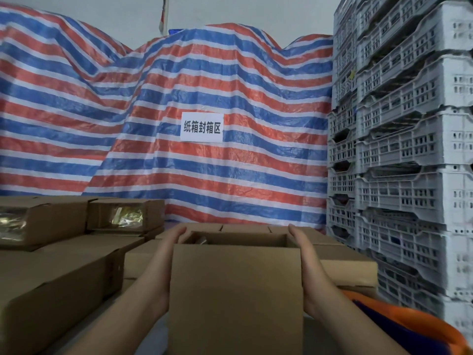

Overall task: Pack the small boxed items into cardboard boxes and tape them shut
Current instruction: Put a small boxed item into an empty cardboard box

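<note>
I note a striped tarpaulin (204, 85) behind, grey crates (404, 137) stacked right. My left hand (166, 254) and right hand (304, 254), fingers straight, press the sides of the open cardboard box (235, 295), among flat cartons (51, 283).

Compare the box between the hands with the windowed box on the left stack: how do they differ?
The held box is open at the top, its inside partly visible; the windowed box is closed. The held box has plain cardboard walls; the windowed box has a clear panel showing something shiny and gold. The left hand and right hand press flat on the held box's sides; the windowed box rests untouched on other cartons. Both are brown cardboard.
</note>
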